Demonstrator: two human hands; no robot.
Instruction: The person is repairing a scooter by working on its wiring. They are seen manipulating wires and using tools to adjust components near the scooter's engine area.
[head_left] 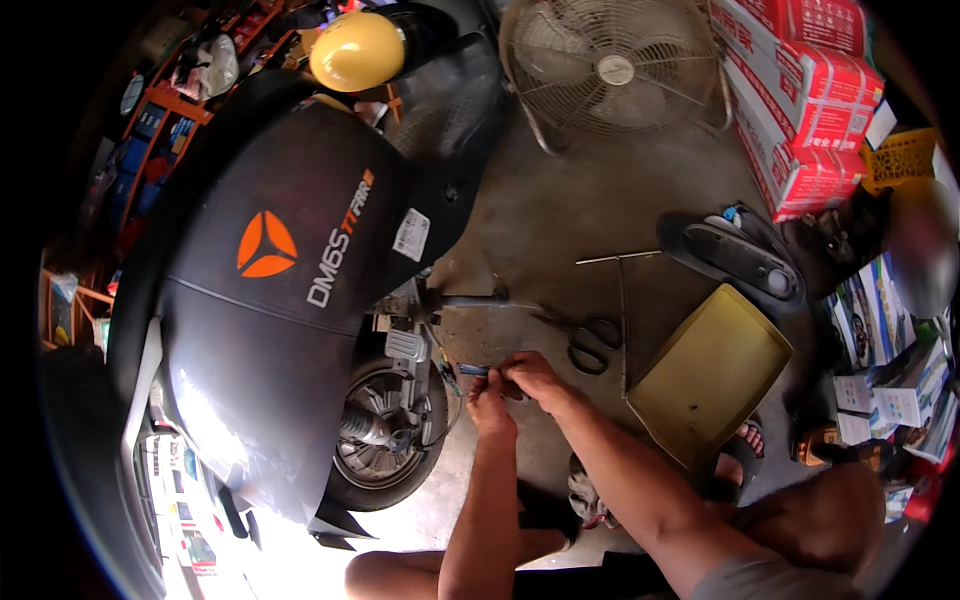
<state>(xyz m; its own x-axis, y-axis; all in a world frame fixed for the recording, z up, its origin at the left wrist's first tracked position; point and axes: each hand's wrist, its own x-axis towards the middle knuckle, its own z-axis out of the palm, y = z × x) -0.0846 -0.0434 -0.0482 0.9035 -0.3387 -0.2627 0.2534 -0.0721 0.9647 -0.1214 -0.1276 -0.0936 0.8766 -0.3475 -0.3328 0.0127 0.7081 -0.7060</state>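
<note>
Beside the rear wheel [432, 470] of a dark electric scooter [260, 340], my two hands meet with fingers pinched. My left hand [491, 405] is closed around a small blue piece [473, 369] whose end sticks out to the left; its kind is too small to tell. Touching it from the right, my right hand [532, 376] has its fingers pressed together, and what lies in them is hidden. Thin wires [445, 358] hang from the scooter's frame just left of my hands. Scissors [590, 345] with black handles lie on the floor to the right.
A T-shaped metal tool [623, 300] lies beyond the scissors, left of a yellowish tray [715, 370]. Behind the tray is a black scooter part [740, 262]. A large floor fan [614, 70] stands at the back, near red-and-white boxes [800, 100]. A yellow helmet [357, 52] sits beyond the seat.
</note>
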